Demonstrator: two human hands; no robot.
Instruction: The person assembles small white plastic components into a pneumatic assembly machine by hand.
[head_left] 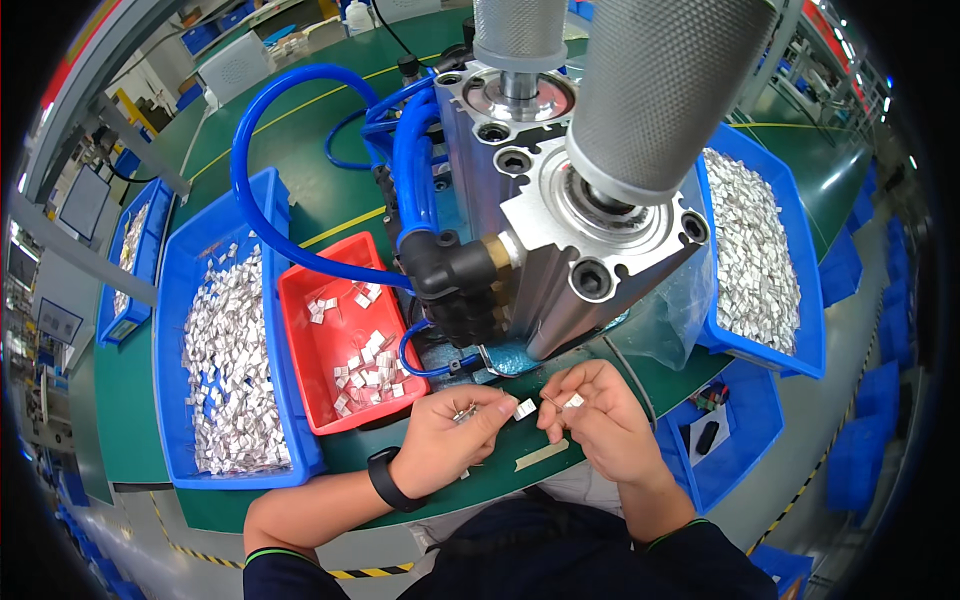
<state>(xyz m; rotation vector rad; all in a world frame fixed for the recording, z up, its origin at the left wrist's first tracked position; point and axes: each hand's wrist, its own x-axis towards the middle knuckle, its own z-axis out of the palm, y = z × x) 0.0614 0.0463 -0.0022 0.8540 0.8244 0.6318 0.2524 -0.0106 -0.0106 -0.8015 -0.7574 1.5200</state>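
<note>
Close together over the table's near edge, both my hands are closed in pinches. My left hand [450, 435], with a black band on its wrist, grips several small white block-shaped parts with thin metal leads. One white block [525, 409] shows at its thumb and fingertips. My right hand [612, 428] pinches another small white part with leads [573, 401] between thumb and fingers. Just left of my left hand, a red tray [300, 335] has loose white parts in it. A metal machine with two upright cylinders [600, 235] stands right beyond my hands.
A big blue bin [170, 400] of white parts sits at left, another blue bin [810, 300] at right. Blue air hoses [245, 150] arch over the left bin and red tray. A lower blue box [765, 430] holds a dark object. Tape [541, 456] lies on the green table [225, 508].
</note>
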